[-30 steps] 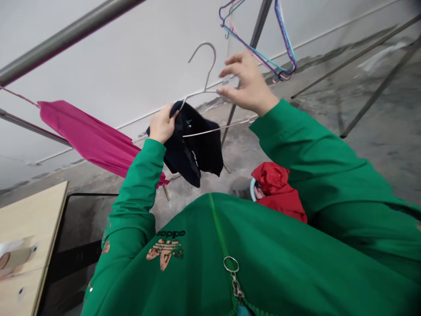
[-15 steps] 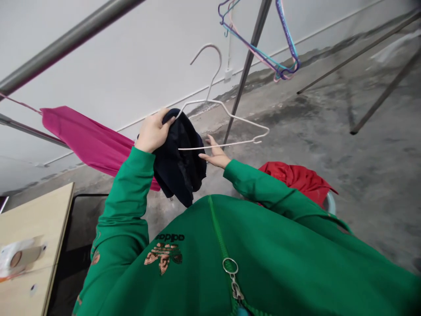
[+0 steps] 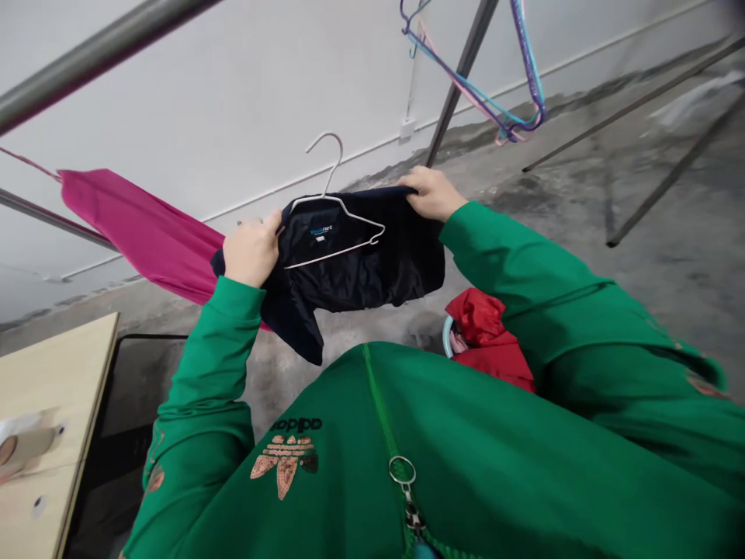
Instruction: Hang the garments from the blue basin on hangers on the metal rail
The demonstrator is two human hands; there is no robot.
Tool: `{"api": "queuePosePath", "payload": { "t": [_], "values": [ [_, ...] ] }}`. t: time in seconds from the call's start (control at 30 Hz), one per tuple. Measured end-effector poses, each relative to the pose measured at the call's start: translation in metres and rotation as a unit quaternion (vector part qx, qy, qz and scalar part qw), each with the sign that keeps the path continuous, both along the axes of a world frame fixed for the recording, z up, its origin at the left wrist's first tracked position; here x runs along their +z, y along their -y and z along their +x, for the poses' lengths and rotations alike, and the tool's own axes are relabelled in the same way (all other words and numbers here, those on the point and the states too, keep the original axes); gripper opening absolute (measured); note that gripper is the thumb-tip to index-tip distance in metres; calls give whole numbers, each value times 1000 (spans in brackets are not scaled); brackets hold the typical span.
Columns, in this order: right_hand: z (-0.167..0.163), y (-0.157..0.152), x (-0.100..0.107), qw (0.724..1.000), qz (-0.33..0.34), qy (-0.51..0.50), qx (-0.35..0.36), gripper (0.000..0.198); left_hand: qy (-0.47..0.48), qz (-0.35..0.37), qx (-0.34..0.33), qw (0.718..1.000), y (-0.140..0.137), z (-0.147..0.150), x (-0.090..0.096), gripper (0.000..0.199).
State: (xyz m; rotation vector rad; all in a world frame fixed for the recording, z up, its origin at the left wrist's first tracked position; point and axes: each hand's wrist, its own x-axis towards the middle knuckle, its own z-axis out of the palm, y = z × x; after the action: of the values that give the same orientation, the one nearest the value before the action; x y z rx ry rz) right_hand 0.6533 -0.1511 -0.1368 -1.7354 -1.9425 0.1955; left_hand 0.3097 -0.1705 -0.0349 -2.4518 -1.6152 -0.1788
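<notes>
A dark navy jacket (image 3: 349, 283) is spread between my two hands, its shiny lining and neck label facing me. My left hand (image 3: 253, 250) grips the garment's left shoulder along with the end of a white wire hanger (image 3: 334, 255). The fingers of my right hand (image 3: 434, 192) are closed on the upper right edge of the jacket. In front of the lining lies the hanger, its hook pointing up above the collar and its right corner uncovered. Its left end is hidden by the cloth and my left hand.
A magenta garment (image 3: 140, 229) hangs from a metal rack pole (image 3: 105, 58) at left. Purple, blue and pink hangers (image 3: 527, 70) hang at upper right by a slanted pole. Red clothing (image 3: 483, 334) fills a light-blue basin (image 3: 448, 336) below. A wooden table (image 3: 52, 388) stands lower left.
My right hand has moved up and right and taken hold of the jacket's edge, stretching the bunched cloth wide. The hanger has shifted left and lower, now against the lining.
</notes>
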Motion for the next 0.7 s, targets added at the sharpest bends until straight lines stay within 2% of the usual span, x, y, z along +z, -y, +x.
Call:
{"api": "queuePosePath", "payload": {
  "t": [0.1,0.23,0.27,0.3,0.37,0.4,0.43,0.47,0.53,0.57,0.63,0.7],
  "values": [
    [-5,10,16,996,-14,53,-65,32,-23,22,10,999,0,13,-5,46],
    [-29,37,19,993,-51,53,-90,22,-12,54,20,998,-12,23,-8,50],
    [-36,46,18,994,-79,41,-60,18,-6,60,19,998,-16,24,-9,50],
    [-42,55,17,992,-124,16,1,17,0,63,15,998,-21,24,-9,50],
    [-48,70,15,958,-228,-68,158,24,14,64,5,998,-30,21,-11,49],
    [-47,75,14,938,-254,-112,208,30,20,62,0,998,-34,19,-11,49],
    [-44,77,12,933,-248,-144,216,34,25,61,-3,998,-37,17,-11,49],
    [-39,76,10,948,-207,-156,184,36,29,60,-5,998,-39,15,-11,49],
    [-26,66,6,987,-70,-122,74,39,36,59,-9,998,-41,11,-12,49],
    [-20,59,3,995,-9,-89,39,43,40,59,-13,997,-40,11,-12,49],
    [-12,43,-2,997,58,-31,28,53,47,58,-23,997,-38,10,-12,49],
    [-13,31,-9,997,61,1,54,55,51,53,-34,997,-35,10,-13,48]
  ]
}}
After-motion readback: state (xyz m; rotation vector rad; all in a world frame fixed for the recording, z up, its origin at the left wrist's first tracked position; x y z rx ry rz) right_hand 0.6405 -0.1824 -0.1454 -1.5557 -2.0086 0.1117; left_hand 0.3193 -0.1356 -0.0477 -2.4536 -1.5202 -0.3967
